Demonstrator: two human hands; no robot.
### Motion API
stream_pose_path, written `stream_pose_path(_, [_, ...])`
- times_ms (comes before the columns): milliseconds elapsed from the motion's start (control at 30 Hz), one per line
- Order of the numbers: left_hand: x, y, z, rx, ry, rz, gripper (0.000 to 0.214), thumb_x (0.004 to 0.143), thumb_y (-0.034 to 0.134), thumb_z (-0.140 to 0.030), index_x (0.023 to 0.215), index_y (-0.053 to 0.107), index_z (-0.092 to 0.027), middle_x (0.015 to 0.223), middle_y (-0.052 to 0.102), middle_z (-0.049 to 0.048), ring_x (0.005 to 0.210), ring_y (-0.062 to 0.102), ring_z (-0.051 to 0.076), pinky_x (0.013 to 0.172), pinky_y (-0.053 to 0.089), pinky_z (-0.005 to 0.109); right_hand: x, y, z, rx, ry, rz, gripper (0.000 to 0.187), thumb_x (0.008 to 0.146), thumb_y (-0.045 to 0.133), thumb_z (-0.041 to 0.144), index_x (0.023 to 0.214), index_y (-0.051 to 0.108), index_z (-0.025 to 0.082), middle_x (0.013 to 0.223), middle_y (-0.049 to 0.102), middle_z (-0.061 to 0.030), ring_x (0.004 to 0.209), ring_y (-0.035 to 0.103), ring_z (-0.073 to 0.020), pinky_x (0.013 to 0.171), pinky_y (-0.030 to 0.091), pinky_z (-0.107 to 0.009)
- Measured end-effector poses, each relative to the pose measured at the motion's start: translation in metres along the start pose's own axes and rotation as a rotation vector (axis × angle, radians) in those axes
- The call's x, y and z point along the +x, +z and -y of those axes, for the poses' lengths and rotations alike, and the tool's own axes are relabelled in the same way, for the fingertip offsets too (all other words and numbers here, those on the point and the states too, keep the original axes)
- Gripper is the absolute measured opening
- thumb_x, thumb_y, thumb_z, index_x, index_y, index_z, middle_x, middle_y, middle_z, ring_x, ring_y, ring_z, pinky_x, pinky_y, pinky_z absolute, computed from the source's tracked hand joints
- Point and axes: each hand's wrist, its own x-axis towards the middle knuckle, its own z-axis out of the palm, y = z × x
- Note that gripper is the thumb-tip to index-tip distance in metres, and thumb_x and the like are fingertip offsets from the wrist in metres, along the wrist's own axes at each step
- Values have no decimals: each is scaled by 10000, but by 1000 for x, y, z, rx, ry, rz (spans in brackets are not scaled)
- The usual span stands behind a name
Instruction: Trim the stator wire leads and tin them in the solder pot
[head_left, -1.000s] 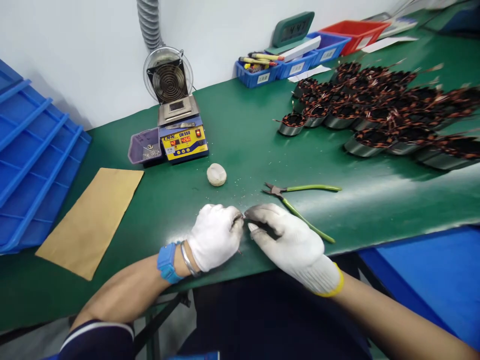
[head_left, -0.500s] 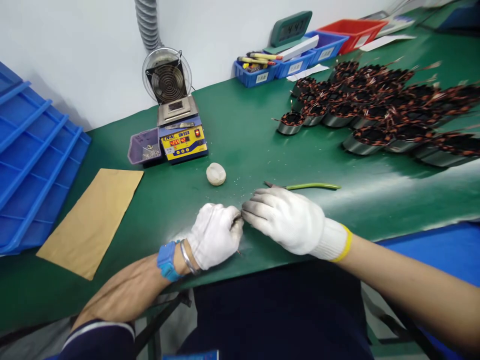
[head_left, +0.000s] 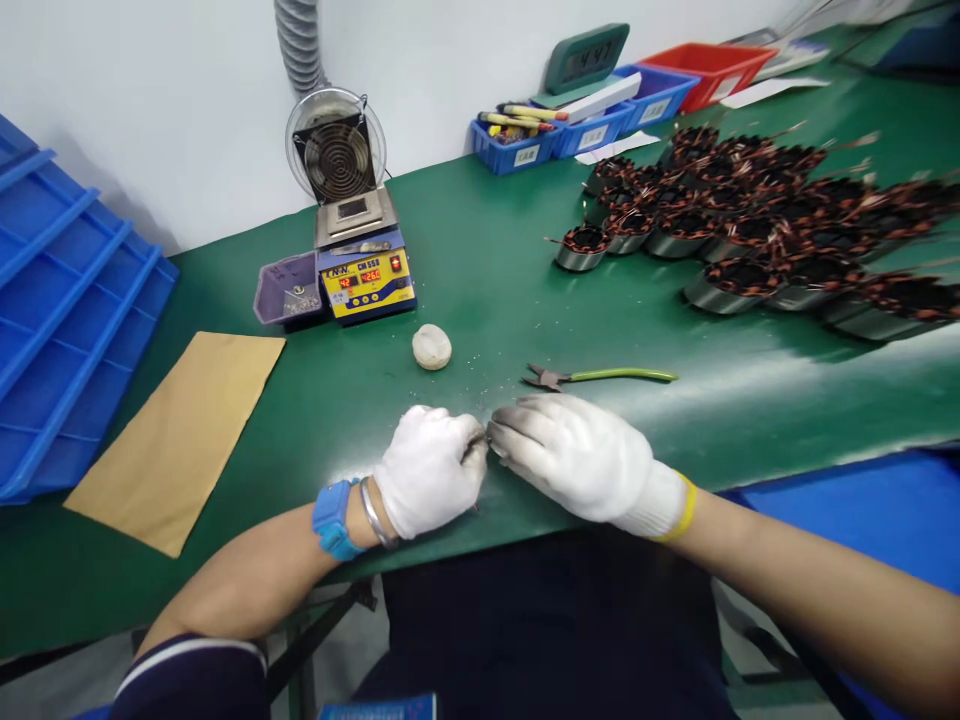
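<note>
My left hand point(head_left: 435, 470), in a white glove, is closed in a pinch low over the green table. What it holds is hidden; a thin reddish end, perhaps wire, pokes out below its fingers. My right hand point(head_left: 574, 455), gloved in white with darkened fingertips, has its fingers pressed together right beside the left fingertips; anything between them is out of sight. Just beyond the right hand lie green-handled cutting pliers point(head_left: 600, 376), jaws pointing left. A small round whitish object point(head_left: 432, 347) rests beyond the left hand, with tiny bits scattered near it.
A yellow-blue solder pot point(head_left: 367, 280) stands at the back before a fan point(head_left: 339, 160), beside a purple tray point(head_left: 289, 290). Copper-wound motor stators point(head_left: 742, 270) crowd the right. Brown cardboard point(head_left: 180, 440) and a blue crate point(head_left: 67, 320) lie left; a blue bin point(head_left: 506, 155) stands behind.
My right hand has shifted slightly toward me, uncovering the plier jaws. The left hand keeps its pinch in nearly the same place. The solder pot's displayed digits differ.
</note>
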Motion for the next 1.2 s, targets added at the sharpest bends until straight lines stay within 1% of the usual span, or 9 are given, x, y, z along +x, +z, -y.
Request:
stream_pose_path(100, [1, -2, -1, 9, 2, 16, 185, 926, 512, -234, 816, 659, -210, 744, 684, 30, 754, 641, 208, 755, 447, 355, 3, 3, 4, 28, 35, 26, 249, 925, 494, 143, 1046, 712, 146, 1056, 755, -163, 892, 692, -262, 818, 531, -406])
stream_pose_path(300, [1, -1, -1, 20, -2, 30, 187, 920, 519, -237, 807, 665, -205, 762, 689, 38, 763, 641, 212, 762, 449, 361, 18, 10, 14, 979, 768, 343, 217, 915, 429, 297, 789, 575, 197, 673, 670, -37, 549, 620, -162, 544, 508, -283])
stream_pose_path(367, [1, 0, 0, 9, 16, 7, 188, 925, 514, -238, 817, 664, -206, 756, 687, 35, 750, 640, 213, 754, 447, 363, 16, 6, 8, 886, 717, 309, 203, 903, 469, 323, 823, 604, 194, 724, 688, -52, 606, 646, -179, 586, 524, -304])
stream_pose_path(567, [0, 1, 0, 10, 21, -10, 187, 923, 509, -220, 804, 653, -204, 738, 682, 39, 735, 639, 214, 746, 445, 360, 9, -8, -10, 197, -1, 73, 258, 937, 473, 183, 1033, 712, 186, 1063, 746, -145, 961, 684, -266, 933, 511, -482])
stream_pose_path(767, [1, -2, -1, 19, 22, 24, 188, 929, 517, -240, 795, 643, -200, 752, 686, 40, 757, 642, 208, 762, 447, 352, 18, 6, 11, 798, 630, 263, 235, 941, 417, 277, 817, 596, 186, 681, 681, -40, 559, 630, -163, 584, 537, -301])
stream_pose_path(833, [1, -2, -1, 18, 18, 28, 194, 933, 514, -244, 797, 645, -198, 763, 689, 42, 768, 645, 214, 766, 449, 358, 17, 9, 13, 896, 694, 316, 255, 952, 380, 289, 797, 560, 195, 619, 649, -17, 480, 598, -150, 520, 518, -286])
stream_pose_path(933, [1, -1, -1, 2, 20, 18, 192, 938, 510, -249, 821, 655, -203, 760, 687, 38, 760, 642, 221, 759, 450, 366, 12, 3, 5, 722, 586, 235, 193, 901, 525, 338, 909, 635, 180, 824, 720, -83, 698, 683, -212, 652, 552, -340])
stream_pose_path(1100, [0, 1, -1, 6, 14, 9, 188, 929, 512, -229, 811, 656, -206, 743, 681, 41, 744, 632, 209, 751, 442, 354, 3, -3, -7, 128, -16, 45, 237, 928, 489, 157, 1022, 706, 176, 1043, 744, -140, 916, 680, -255, 868, 517, -432])
stream_pose_path(1200, [0, 0, -2, 5, 17, 3, 186, 928, 512, -231, 809, 653, -208, 730, 673, 36, 736, 627, 206, 750, 440, 353, 7, 2, 1, 334, 207, 131, 214, 936, 470, 216, 957, 677, 167, 942, 739, -126, 806, 676, -234, 763, 526, -387])
